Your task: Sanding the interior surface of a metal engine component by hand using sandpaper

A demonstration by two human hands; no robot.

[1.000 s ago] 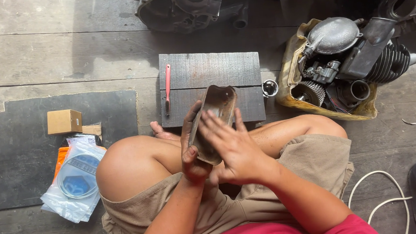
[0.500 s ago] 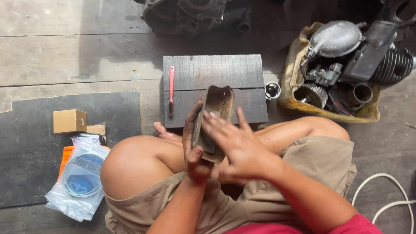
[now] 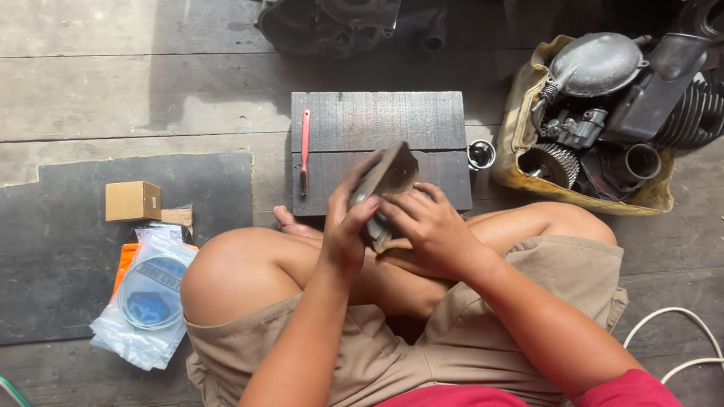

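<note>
- Over the crossed legs of the seated person, both hands meet on one brownish metal engine part (image 3: pixel 386 184), held tilted up off the lap, probably so that its face turns toward the light and the eyes.
- The left hand (image 3: pixel 343 231) is clamped round the part's left edge, thumb and fingers curled on it, seemingly to steady it.
- The right hand (image 3: pixel 433 228) lies against the part's lower right side, fingers bent and pressing on it; whether it pinches anything small I cannot tell.
- Just beyond the hands a dark wooden board (image 3: pixel 379 146) lies on the floor, likely as a work surface within easy reach.
- A red-handled tool (image 3: pixel 304 148) rests lengthwise along the board's left edge, untouched.
- A small shiny metal cup (image 3: pixel 480 154) sits just beside the board's right edge.
- To the right, a yellowish tray (image 3: pixel 532 177) holds engine pieces: a rounded grey cover, a finned cylinder, gears, gathered together, apparently to keep them from scattering.
- To the left, near the knee, a clear plastic bag (image 3: pixel 142 307) with a bluish round piece lies on a dark mat, a small cardboard box (image 3: pixel 132 200) just above it.
- Farther off, an engine casing (image 3: pixel 329 8) stands at the top.
</note>
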